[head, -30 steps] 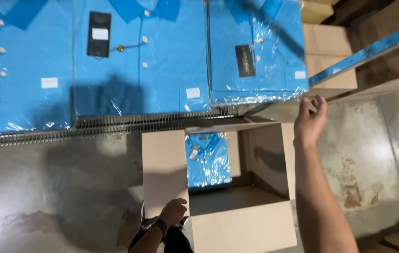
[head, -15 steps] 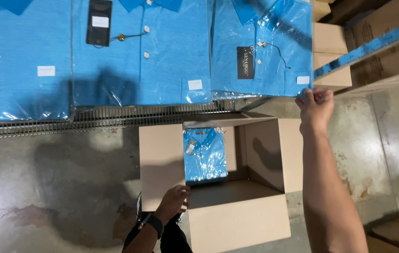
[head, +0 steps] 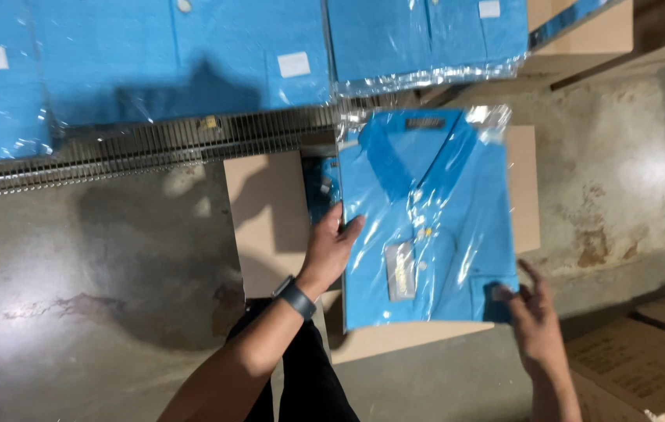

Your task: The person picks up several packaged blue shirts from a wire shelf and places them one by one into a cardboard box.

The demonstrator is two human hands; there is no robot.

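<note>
While you look down at the concrete floor, your left hand grips the left edge of a folded blue shirt sealed in a clear plastic bag, fingers curled over its front. Your right hand pinches the bag's lower right corner between thumb and fingers. The shirt hangs flat, collar away from you, directly above an open brown cardboard box on the floor. More bagged blue shirts lie in a row on a wire shelf just beyond the box.
</note>
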